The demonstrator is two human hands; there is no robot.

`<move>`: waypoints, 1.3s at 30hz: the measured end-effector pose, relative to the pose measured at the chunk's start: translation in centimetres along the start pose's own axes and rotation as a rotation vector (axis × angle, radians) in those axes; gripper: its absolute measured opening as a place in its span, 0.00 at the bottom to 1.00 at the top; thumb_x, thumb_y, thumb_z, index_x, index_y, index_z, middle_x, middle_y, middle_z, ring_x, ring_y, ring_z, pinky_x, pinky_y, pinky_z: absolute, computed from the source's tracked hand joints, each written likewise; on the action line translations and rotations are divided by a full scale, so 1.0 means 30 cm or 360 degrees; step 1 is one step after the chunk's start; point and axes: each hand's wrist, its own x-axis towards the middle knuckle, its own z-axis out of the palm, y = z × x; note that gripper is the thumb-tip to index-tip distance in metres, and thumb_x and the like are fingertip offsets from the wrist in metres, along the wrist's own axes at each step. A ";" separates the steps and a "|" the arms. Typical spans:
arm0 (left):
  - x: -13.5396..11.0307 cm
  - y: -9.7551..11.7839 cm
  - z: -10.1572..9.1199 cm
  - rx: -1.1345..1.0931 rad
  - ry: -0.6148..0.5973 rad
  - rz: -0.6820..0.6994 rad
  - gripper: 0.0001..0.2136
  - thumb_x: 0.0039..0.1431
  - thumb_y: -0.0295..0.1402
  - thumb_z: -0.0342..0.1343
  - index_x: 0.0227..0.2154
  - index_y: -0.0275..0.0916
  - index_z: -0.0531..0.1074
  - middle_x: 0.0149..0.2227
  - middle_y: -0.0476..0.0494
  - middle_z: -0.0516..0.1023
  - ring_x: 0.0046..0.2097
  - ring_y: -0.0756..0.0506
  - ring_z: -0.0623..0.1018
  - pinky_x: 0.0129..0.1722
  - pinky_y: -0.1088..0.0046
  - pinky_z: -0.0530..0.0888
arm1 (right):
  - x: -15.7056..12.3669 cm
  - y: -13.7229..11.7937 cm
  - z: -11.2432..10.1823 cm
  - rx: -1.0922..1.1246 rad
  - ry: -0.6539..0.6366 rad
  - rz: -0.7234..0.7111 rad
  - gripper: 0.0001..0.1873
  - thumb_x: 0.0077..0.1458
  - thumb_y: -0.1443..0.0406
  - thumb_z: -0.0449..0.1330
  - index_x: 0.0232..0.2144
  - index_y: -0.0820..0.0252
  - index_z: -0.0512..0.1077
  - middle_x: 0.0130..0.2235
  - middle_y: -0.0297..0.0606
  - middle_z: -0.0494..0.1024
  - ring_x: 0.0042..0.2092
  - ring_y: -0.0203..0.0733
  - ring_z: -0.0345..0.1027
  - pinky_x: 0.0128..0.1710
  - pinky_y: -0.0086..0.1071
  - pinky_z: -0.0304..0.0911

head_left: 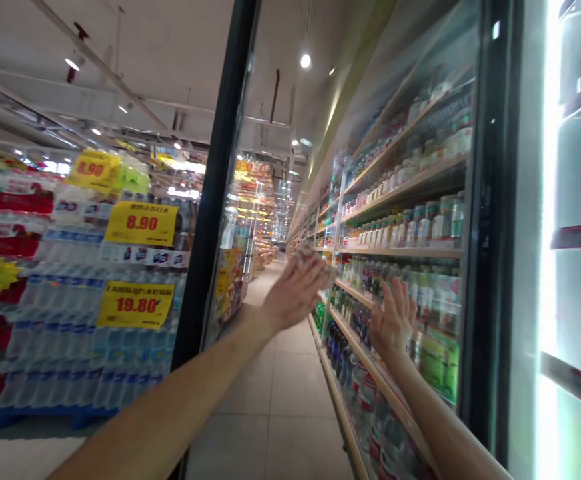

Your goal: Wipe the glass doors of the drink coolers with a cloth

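Observation:
My left hand [295, 290] reaches forward at mid-frame with its fingers stretched out and blurred; it holds nothing. My right hand [393, 320] is open with fingers spread, palm against or just at the glass door [420, 133] of a drinks cooler. Behind that glass, wooden shelves [400, 253] carry rows of bottles and cans. The door's black frame [488, 267] runs vertically just right of my right forearm. Whether the left hand touches anything I cannot tell.
A dark slanted door edge [218, 200] stands left of my left arm. Stacked packs of bottled water with yellow price signs [140, 223] fill the left side. A tiled aisle [280, 400] runs ahead between the coolers. A brightly lit cooler compartment [580, 233] is at far right.

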 end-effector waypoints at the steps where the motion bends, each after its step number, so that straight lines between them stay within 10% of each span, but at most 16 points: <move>1: 0.029 -0.034 -0.009 0.0048 0.0033 -0.0232 0.21 0.61 0.35 0.44 0.56 0.37 0.59 0.61 0.40 0.59 0.64 0.42 0.53 0.63 0.55 0.49 | 0.000 0.000 0.000 -0.0008 -0.0002 0.0003 0.26 0.58 0.63 0.46 0.59 0.57 0.55 0.61 0.48 0.58 0.63 0.51 0.47 0.58 0.54 0.45; 4: 0.085 -0.071 -0.018 0.0112 0.0089 -0.0535 0.21 0.61 0.36 0.43 0.56 0.35 0.60 0.62 0.38 0.57 0.64 0.39 0.52 0.62 0.52 0.49 | 0.000 0.000 -0.001 -0.0041 0.0001 0.0009 0.25 0.59 0.63 0.46 0.59 0.58 0.56 0.61 0.49 0.59 0.63 0.50 0.46 0.58 0.53 0.45; 9: 0.097 -0.056 -0.004 -0.0016 -0.0120 0.0251 0.20 0.61 0.36 0.42 0.55 0.39 0.60 0.60 0.45 0.60 0.63 0.45 0.55 0.64 0.58 0.48 | 0.002 0.004 0.003 -0.0073 0.0009 -0.0034 0.25 0.59 0.63 0.46 0.58 0.59 0.57 0.60 0.49 0.59 0.63 0.49 0.47 0.59 0.52 0.45; 15: 0.113 -0.119 -0.031 0.0134 0.0123 -0.0648 0.21 0.61 0.36 0.43 0.56 0.37 0.59 0.62 0.40 0.56 0.65 0.41 0.51 0.63 0.54 0.49 | 0.000 0.000 0.003 -0.0075 0.0012 -0.0039 0.26 0.58 0.64 0.47 0.59 0.58 0.54 0.61 0.48 0.58 0.64 0.51 0.46 0.59 0.53 0.45; 21: 0.052 -0.012 0.006 0.0021 -0.0075 0.0213 0.22 0.60 0.39 0.44 0.56 0.39 0.59 0.61 0.44 0.58 0.64 0.43 0.52 0.64 0.58 0.45 | 0.000 -0.005 0.004 -0.0110 0.0021 -0.0071 0.28 0.58 0.64 0.47 0.61 0.57 0.52 0.61 0.48 0.58 0.64 0.51 0.46 0.59 0.53 0.45; 28: 0.132 -0.215 -0.052 0.0168 0.0147 -0.0789 0.23 0.60 0.38 0.44 0.55 0.32 0.60 0.62 0.34 0.55 0.64 0.37 0.52 0.61 0.52 0.51 | -0.004 0.000 0.008 -0.0137 -0.0064 -0.0184 0.30 0.58 0.64 0.46 0.63 0.57 0.46 0.62 0.47 0.57 0.64 0.49 0.44 0.59 0.52 0.44; 35: 0.102 -0.090 -0.010 -0.0020 -0.0129 0.0298 0.23 0.61 0.40 0.43 0.56 0.37 0.59 0.61 0.43 0.59 0.64 0.43 0.54 0.63 0.59 0.49 | -0.003 0.000 0.011 -0.0152 -0.0006 -0.0203 0.29 0.59 0.63 0.47 0.62 0.57 0.49 0.60 0.48 0.60 0.63 0.49 0.47 0.59 0.51 0.46; 39: 0.161 -0.203 -0.057 0.0090 0.0043 -0.0504 0.23 0.61 0.38 0.42 0.56 0.33 0.59 0.62 0.37 0.56 0.64 0.39 0.52 0.62 0.55 0.51 | -0.001 -0.006 0.006 -0.0130 -0.0008 -0.0188 0.29 0.58 0.64 0.47 0.62 0.57 0.49 0.60 0.48 0.61 0.63 0.50 0.47 0.58 0.52 0.46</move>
